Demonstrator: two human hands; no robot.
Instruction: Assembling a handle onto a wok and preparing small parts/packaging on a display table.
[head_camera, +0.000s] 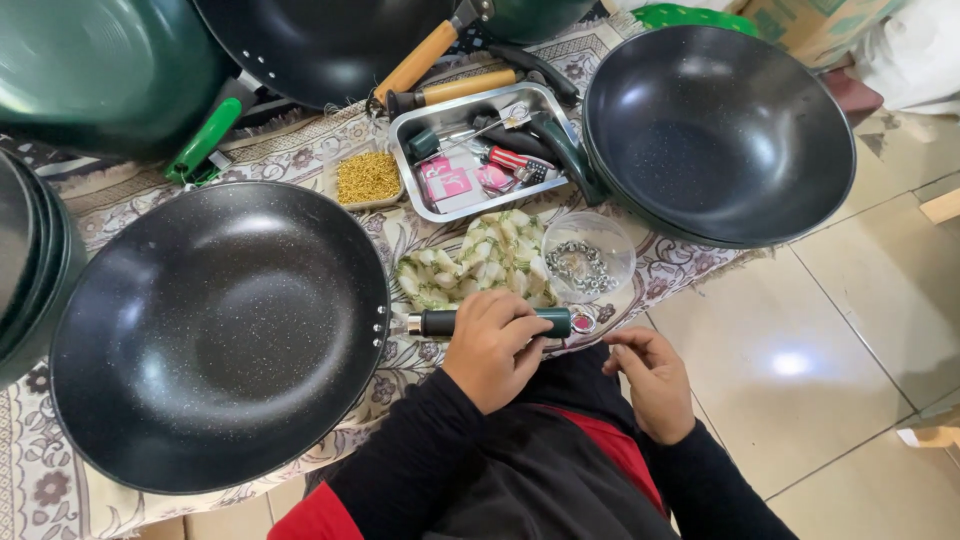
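While my left hand (492, 345) wraps around the dark green handle (495, 322) of the big black wok (220, 335), fingers clamped over its middle, my right hand (652, 378) rests just beside the handle's far end, fingers loosely curled and holding nothing that I can make out. Just beyond my left knuckles lies a heap of small pale packets (480, 260), and beyond my right hand stands a clear bowl of metal washers (588, 258). Farther off sits a steel tray (480, 150) of tools.
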